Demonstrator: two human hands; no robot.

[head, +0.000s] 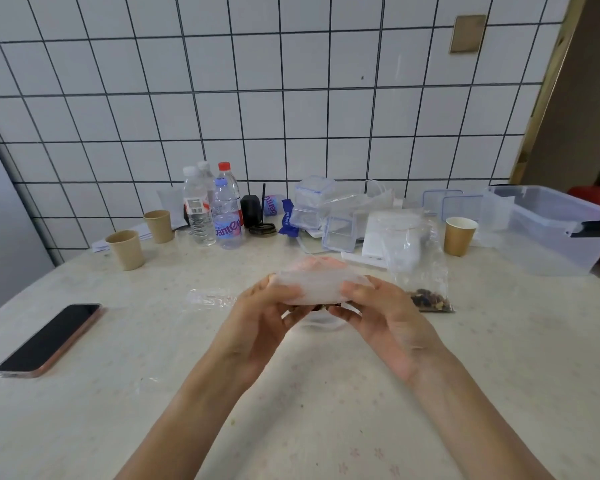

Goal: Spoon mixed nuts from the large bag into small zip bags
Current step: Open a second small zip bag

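White tiled wall (291, 98) behind, pale table (153, 393) below, and at my fingers the work: both hands hold a small zip bag (321, 289) up off the table, between them. My left hand (257, 318) curls round its left end, thumb on the near face, fingers behind; my right hand (385, 320) grips the right end the same way. I can see a few dark nuts at the bag's lower edge between my thumbs, though blur hides how full it is. Just right of my right hand the large bag (418, 268) stands upright on the table, mixed nuts (432, 302) settled in its bottom corner. A flat clear bag (210, 298) lies just left of my left hand. Further left a phone (51, 339) lies face up. Along the wall stand paper cups (125, 249), water bottles (215, 206), a heap of clear lidded boxes (326, 209), another cup (459, 235) and a big plastic tub (555, 230) at the far right.
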